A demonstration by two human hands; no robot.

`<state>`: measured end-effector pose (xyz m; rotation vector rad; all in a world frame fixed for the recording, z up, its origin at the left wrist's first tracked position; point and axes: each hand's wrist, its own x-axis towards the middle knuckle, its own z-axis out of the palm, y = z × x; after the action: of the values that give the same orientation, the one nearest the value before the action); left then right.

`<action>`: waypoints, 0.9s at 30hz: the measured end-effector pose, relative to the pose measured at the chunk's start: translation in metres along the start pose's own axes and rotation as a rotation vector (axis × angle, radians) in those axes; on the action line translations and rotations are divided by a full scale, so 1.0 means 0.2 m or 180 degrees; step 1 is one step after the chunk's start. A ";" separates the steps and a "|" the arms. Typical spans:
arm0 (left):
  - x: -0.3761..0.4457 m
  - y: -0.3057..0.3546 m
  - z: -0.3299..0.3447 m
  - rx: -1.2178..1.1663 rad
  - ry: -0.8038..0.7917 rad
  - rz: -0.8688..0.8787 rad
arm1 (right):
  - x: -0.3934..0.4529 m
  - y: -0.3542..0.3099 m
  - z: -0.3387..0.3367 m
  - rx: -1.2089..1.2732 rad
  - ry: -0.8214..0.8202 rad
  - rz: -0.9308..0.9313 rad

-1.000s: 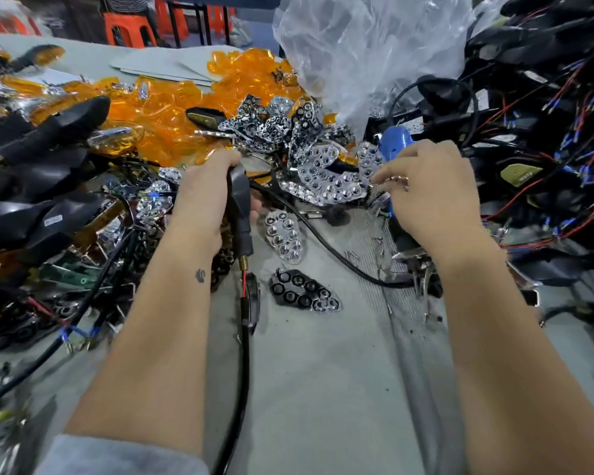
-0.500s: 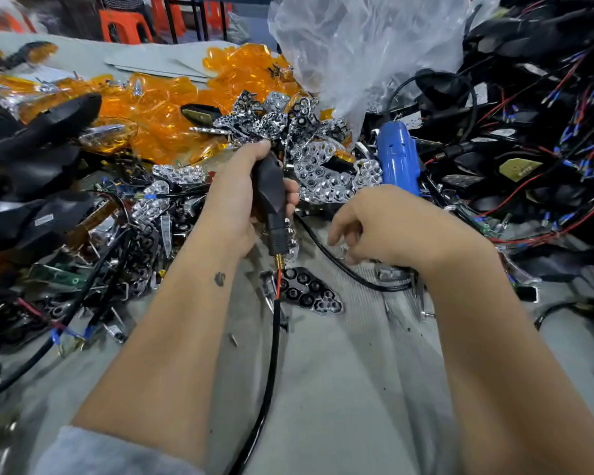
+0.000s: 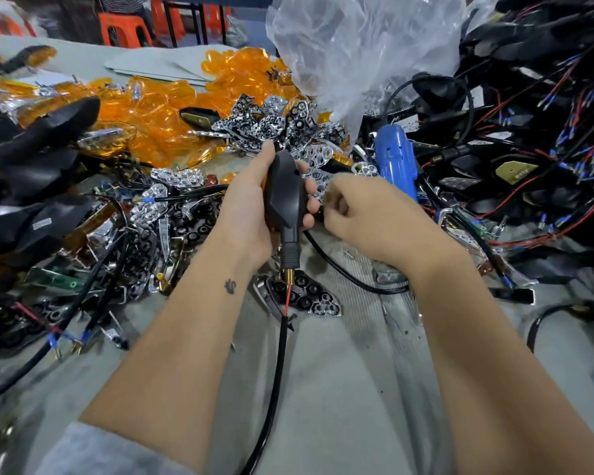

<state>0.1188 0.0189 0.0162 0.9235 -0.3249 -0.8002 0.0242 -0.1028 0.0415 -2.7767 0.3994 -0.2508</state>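
Observation:
My left hand (image 3: 246, 210) grips a black turn-signal housing (image 3: 285, 192) upright above the table, thumb along its left side and fingers wrapped round the right. A brass stud, a red wire and a black cable (image 3: 274, 389) hang from its lower end toward me. My right hand (image 3: 378, 217) hovers just right of the housing with curled, blurred fingers. Whether they pinch something small is hidden. A blue electric screwdriver (image 3: 395, 162) lies behind my right hand.
Chrome reflectors (image 3: 275, 121) and orange lenses (image 3: 158, 111) are heaped at the back, under a clear plastic bag (image 3: 357, 53). Black housings (image 3: 38, 138) lie at left, a wired pile (image 3: 546, 132) at right. One dark reflector (image 3: 309, 298) rests on the grey table (image 3: 340, 406).
My right hand left the blue screwdriver area and came back beside the housing. My left hand raised the housing and turned it more upright, moving right.

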 end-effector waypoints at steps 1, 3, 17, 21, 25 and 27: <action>0.00 0.00 0.01 0.0013 -0.0018 0.0021 | 0.00 0.01 0.01 0.0496 0.0247 0.0010; 0.00 -0.01 0.02 0.0059 -0.0029 0.0075 | 0.00 0.00 0.01 0.1689 0.0666 -0.0032; -0.02 -0.05 0.10 0.0289 0.0448 0.0157 | 0.01 -0.03 0.03 0.3613 0.0871 -0.0106; -0.02 -0.04 0.10 0.0297 0.0369 0.0123 | 0.01 -0.03 0.03 0.3526 0.0957 -0.0194; -0.02 -0.05 0.11 0.0258 0.0359 0.0028 | 0.01 -0.02 0.03 0.3530 0.0960 -0.0227; -0.02 -0.05 0.11 0.0234 0.0357 -0.0030 | 0.01 -0.02 0.04 0.3552 0.0933 -0.0191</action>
<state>0.0997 0.0051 0.0200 1.0353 -0.2535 -0.7457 0.0297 -0.0970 0.0359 -1.6543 0.1508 -0.6577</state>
